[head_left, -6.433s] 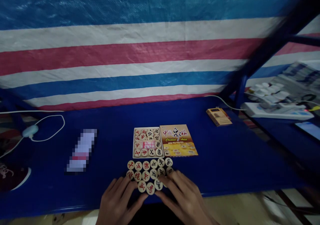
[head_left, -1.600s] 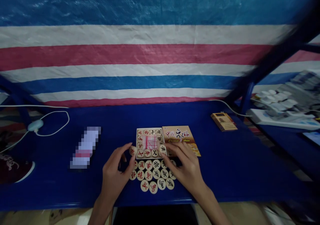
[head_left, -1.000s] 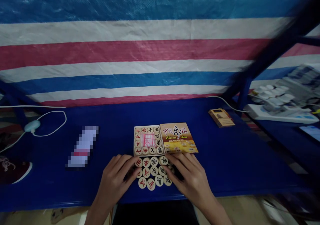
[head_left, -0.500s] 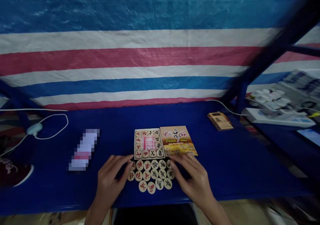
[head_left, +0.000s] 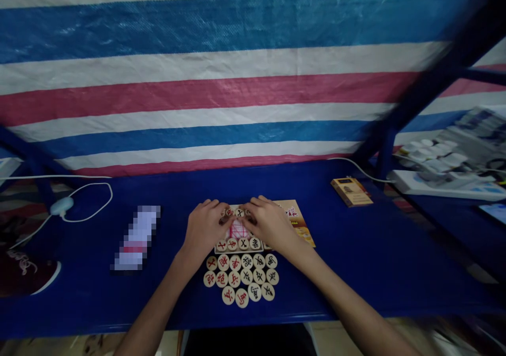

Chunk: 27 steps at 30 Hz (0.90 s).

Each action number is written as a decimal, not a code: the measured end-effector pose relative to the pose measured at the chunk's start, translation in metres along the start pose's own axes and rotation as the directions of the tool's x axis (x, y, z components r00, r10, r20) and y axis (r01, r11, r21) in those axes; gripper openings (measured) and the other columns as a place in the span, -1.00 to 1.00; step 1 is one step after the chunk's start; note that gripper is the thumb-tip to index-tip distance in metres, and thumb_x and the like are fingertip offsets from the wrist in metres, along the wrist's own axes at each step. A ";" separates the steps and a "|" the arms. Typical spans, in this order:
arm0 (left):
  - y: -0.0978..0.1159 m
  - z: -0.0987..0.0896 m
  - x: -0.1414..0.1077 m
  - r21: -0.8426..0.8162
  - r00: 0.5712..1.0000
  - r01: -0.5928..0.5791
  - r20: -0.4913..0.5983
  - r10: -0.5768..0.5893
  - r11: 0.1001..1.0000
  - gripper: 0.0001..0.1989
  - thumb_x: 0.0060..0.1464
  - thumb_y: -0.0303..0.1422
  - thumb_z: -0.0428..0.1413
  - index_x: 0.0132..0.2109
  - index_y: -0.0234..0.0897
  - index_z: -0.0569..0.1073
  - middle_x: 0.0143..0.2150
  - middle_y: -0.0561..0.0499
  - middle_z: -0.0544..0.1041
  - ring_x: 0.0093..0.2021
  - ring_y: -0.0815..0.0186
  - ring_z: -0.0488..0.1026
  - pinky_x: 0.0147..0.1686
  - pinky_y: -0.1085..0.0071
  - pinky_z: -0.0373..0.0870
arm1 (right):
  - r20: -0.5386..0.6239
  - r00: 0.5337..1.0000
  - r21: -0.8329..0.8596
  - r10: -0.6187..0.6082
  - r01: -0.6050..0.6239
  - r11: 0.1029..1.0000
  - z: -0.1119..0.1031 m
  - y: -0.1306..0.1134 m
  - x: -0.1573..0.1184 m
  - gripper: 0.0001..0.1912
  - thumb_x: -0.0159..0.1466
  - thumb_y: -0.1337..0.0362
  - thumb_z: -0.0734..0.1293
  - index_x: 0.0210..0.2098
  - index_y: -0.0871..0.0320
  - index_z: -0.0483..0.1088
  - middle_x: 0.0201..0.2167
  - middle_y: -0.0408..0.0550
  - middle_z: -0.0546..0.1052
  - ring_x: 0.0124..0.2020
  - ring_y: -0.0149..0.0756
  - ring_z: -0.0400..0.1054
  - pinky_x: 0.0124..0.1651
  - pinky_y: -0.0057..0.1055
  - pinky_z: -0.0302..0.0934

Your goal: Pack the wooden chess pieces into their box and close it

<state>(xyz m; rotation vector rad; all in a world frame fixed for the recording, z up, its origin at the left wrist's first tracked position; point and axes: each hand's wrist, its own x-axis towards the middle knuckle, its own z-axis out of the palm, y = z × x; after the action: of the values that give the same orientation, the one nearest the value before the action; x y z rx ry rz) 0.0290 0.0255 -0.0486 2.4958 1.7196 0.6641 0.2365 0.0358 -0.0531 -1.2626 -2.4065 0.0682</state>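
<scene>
A shallow square box (head_left: 239,250) holds round wooden chess pieces around a folded sheet with red lines (head_left: 239,230). My left hand (head_left: 206,223) reaches over the box's left side, its fingertips at the pieces along the back. Over the right side is my right hand (head_left: 271,221), fingers curled down at the back-row pieces. Both hands look closed on pieces at the back, partly hidden by the fingers. Nearer me, several loose pieces (head_left: 246,277), red-marked on the left and black-marked on the right, lie in three rows on the blue surface.
The printed box lid (head_left: 302,224) lies right of the box, partly behind my right hand. Farther right is a small brown box (head_left: 351,191). A blurred phone (head_left: 137,237), a white cable (head_left: 112,200) and a dark red shoe (head_left: 29,271) are on the left. A power strip (head_left: 443,186) lies far right.
Both hands have moved forward and inward, from beside the front rows of loose pieces to the back row inside the box. The loose rows look unchanged.
</scene>
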 end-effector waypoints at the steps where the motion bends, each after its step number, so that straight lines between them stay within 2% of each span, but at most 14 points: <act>1: 0.001 0.003 -0.001 0.007 1.000 0.004 0.009 -0.004 1.000 -0.86 0.19 -0.24 0.24 -0.16 -0.18 0.59 -0.24 -0.02 0.62 -0.15 0.11 0.52 -0.17 0.23 0.39 | 0.005 1.000 -0.003 -0.001 0.001 1.000 0.003 -0.001 -0.001 -0.82 0.34 0.24 0.35 -0.12 0.16 0.53 -0.30 0.01 0.54 -0.20 -0.14 0.39 -0.12 -0.22 0.23; 5: 0.000 0.006 -0.005 -0.011 0.999 0.008 0.045 -0.008 1.000 -0.90 0.18 -0.29 0.25 -0.16 -0.16 0.57 -0.24 0.02 0.62 -0.18 0.14 0.53 -0.20 0.25 0.39 | 0.017 1.000 0.000 -0.006 0.006 1.000 0.010 -0.001 -0.004 -0.82 0.32 0.26 0.36 -0.11 0.13 0.52 -0.31 -0.01 0.54 -0.24 -0.15 0.39 -0.12 -0.24 0.23; 8: -0.003 0.007 -0.006 -0.055 0.997 0.009 0.071 -0.005 0.998 -0.85 0.11 -0.30 0.30 -0.15 -0.12 0.56 -0.33 0.08 0.60 -0.27 0.20 0.51 -0.31 0.32 0.36 | 0.018 1.000 0.017 -0.011 0.011 1.000 0.010 0.001 -0.005 -0.85 0.32 0.24 0.37 -0.14 0.13 0.51 -0.31 -0.03 0.53 -0.25 -0.17 0.39 -0.10 -0.23 0.25; 12: -0.004 0.004 -0.004 -0.110 0.998 0.017 0.063 -0.010 0.994 -0.84 0.12 -0.32 0.29 -0.12 -0.11 0.56 -0.37 0.09 0.56 -0.31 0.23 0.49 -0.36 0.35 0.34 | -0.002 1.000 0.054 -0.011 0.012 0.998 0.007 0.002 -0.005 -0.84 0.33 0.20 0.36 -0.15 0.13 0.49 -0.31 -0.04 0.51 -0.23 -0.16 0.39 -0.08 -0.22 0.28; 15: -0.001 -0.003 -0.009 -0.151 1.000 0.005 0.025 -0.001 0.989 -0.83 0.17 -0.29 0.25 -0.07 -0.10 0.55 -0.31 0.08 0.54 -0.22 0.23 0.50 -0.25 0.32 0.40 | -0.037 0.999 0.090 0.002 0.001 0.996 -0.002 -0.001 -0.009 -0.81 0.38 0.19 0.33 -0.08 0.14 0.48 -0.26 -0.03 0.51 -0.20 -0.17 0.39 -0.07 -0.23 0.30; 17: 0.002 -0.009 -0.018 -0.224 0.999 -0.028 -0.037 0.020 0.974 -0.82 0.21 -0.28 0.23 -0.04 -0.10 0.53 -0.21 0.05 0.54 -0.14 0.24 0.49 -0.16 0.30 0.43 | -0.071 0.997 0.135 0.011 -0.002 0.991 -0.009 -0.006 -0.018 -0.78 0.39 0.19 0.31 -0.03 0.14 0.45 -0.17 -0.01 0.52 -0.13 -0.19 0.40 -0.05 -0.24 0.31; 21: 0.013 -0.014 -0.048 -0.413 0.983 -0.122 -0.177 0.052 0.903 -0.75 0.25 -0.34 0.21 0.06 -0.08 0.50 -0.03 0.02 0.55 -0.07 0.26 0.49 -0.04 0.26 0.44 | -0.148 0.988 0.357 0.041 0.015 0.934 -0.013 -0.023 -0.046 -0.73 0.38 0.23 0.34 0.07 0.07 0.42 -0.04 -0.03 0.54 0.01 -0.23 0.41 0.04 -0.26 0.33; 24: 0.022 -0.013 -0.069 -0.442 0.979 -0.122 -0.199 0.036 0.889 -0.71 0.23 -0.36 0.24 0.09 -0.07 0.50 -0.04 0.02 0.57 -0.08 0.26 0.49 -0.04 0.25 0.45 | -0.215 0.974 0.440 0.071 0.032 0.898 -0.006 -0.035 -0.067 -0.68 0.36 0.28 0.37 0.10 0.02 0.42 -0.06 -0.07 0.56 -0.04 -0.24 0.42 0.01 -0.26 0.35; 27: 0.028 -0.009 -0.079 -0.441 0.974 -0.137 -0.223 0.040 0.887 -0.66 0.22 -0.39 0.23 0.13 -0.06 0.51 -0.02 0.00 0.56 -0.08 0.26 0.48 -0.09 0.27 0.46 | -0.255 0.966 0.403 0.042 0.067 0.913 0.000 -0.043 -0.076 -0.62 0.33 0.30 0.40 0.13 0.02 0.43 -0.08 -0.07 0.58 -0.11 -0.23 0.42 -0.06 -0.24 0.37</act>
<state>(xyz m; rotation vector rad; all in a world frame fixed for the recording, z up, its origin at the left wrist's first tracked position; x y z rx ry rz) 0.0274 -0.0585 -0.0583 2.2410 1.3016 1.2167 0.2413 -0.0499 -0.0691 -0.9917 -2.0376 0.3622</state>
